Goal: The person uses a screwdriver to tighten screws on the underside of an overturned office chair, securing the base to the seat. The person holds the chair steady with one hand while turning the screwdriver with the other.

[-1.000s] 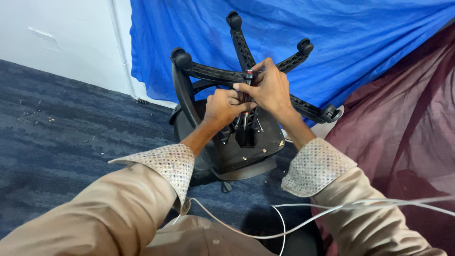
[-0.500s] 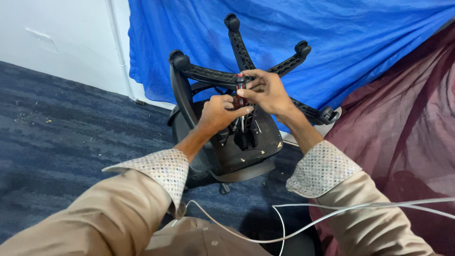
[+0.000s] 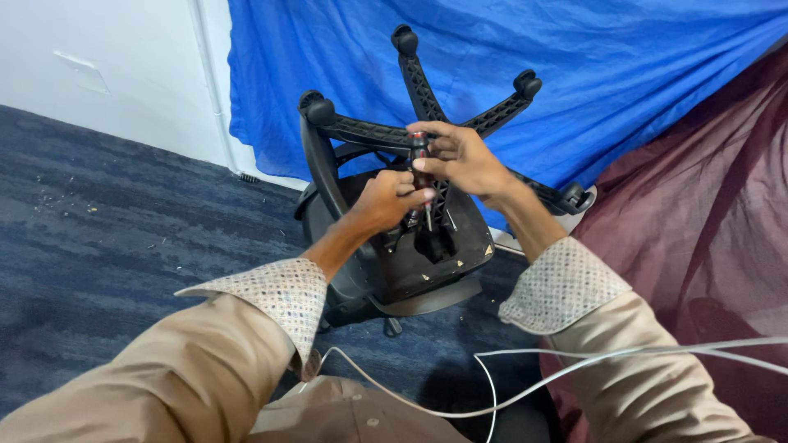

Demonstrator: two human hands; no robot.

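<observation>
A black office chair [image 3: 427, 262] lies upturned on the carpet, its five-armed wheel base [image 3: 414, 82] pointing up and away. My right hand [image 3: 464, 160] grips the red-and-black handle of a screwdriver [image 3: 421, 168] that points down at the underside of the seat. My left hand [image 3: 386, 199] is closed around the lower part of the screwdriver shaft, just above the seat's mounting plate. The tip is hidden behind my fingers.
A blue sheet [image 3: 574, 74] hangs behind the chair and a maroon cloth [image 3: 706, 246] drapes at the right. A white wall [image 3: 107, 66] stands at the left above dark blue carpet [image 3: 107, 246]. A white cable [image 3: 525, 385] crosses my lap.
My right hand has shifted slightly on the screwdriver handle, turning it. My left hand stays at the shaft. The chair has not moved.
</observation>
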